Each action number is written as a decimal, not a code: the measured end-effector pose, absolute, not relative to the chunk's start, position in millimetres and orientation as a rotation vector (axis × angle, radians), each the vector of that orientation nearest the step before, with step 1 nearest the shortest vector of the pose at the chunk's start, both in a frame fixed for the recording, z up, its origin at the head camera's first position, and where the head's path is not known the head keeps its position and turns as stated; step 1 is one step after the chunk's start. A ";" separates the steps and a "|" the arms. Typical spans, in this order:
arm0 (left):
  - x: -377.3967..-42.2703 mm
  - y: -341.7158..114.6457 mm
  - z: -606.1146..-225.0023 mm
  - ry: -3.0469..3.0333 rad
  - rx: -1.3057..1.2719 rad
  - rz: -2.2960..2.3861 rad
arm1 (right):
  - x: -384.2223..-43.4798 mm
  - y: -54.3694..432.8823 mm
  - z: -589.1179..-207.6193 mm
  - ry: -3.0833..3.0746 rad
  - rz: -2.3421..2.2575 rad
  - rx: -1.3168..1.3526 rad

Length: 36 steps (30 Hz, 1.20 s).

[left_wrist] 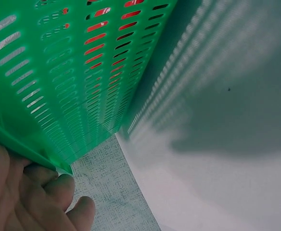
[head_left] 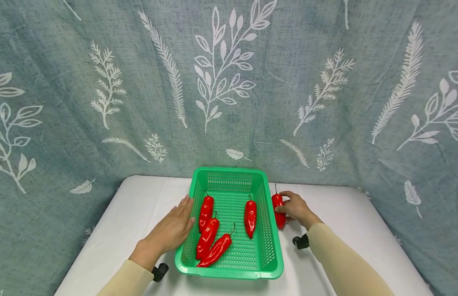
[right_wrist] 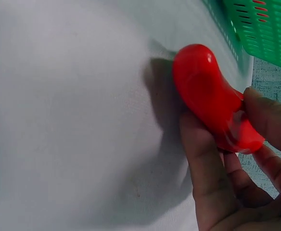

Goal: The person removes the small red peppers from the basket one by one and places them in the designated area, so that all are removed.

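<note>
A green plastic basket (head_left: pixel 233 274) stands in the middle of the white table, with several red peppers (head_left: pixel 207 238) grouped at its left side and another red pepper (head_left: pixel 250 218) toward its right. My left hand (head_left: pixel 169 226) rests along the basket's left rim, its fingers extended in the head view; the left wrist view shows fingertips (left_wrist: pixel 83 211) beside the green rim. Just outside the basket's right wall, my right hand (head_left: pixel 296 209) grips a red pepper (head_left: pixel 277 201) between thumb and fingers. That pepper (right_wrist: pixel 200 82) appears large in the right wrist view, over the white cloth.
White cloth covers the table (head_left: pixel 343 213), whose far edge meets a grey-green curtain (head_left: pixel 229 144) with white leaf prints. The basket's slotted side wall (left_wrist: pixel 83 86) lets red peppers show through. A black wrist strap (head_left: pixel 160 272) is on the left wrist.
</note>
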<state>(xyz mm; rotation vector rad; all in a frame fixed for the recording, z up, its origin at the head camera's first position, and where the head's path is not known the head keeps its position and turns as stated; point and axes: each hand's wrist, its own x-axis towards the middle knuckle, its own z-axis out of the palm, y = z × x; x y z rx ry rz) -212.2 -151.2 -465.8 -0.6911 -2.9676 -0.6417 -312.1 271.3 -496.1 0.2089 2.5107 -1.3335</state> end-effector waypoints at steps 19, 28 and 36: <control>-211.0 -148.3 -465.8 -2.995 -0.669 -0.643 | -303.4 273.5 -498.5 2.537 -1.359 0.206; -211.1 -149.5 -466.0 -2.982 -0.667 -0.643 | -306.9 275.3 -497.0 2.625 -1.303 0.161; -211.5 -149.3 -464.6 -2.977 -0.659 -0.636 | -307.6 277.5 -476.2 2.776 -1.145 0.166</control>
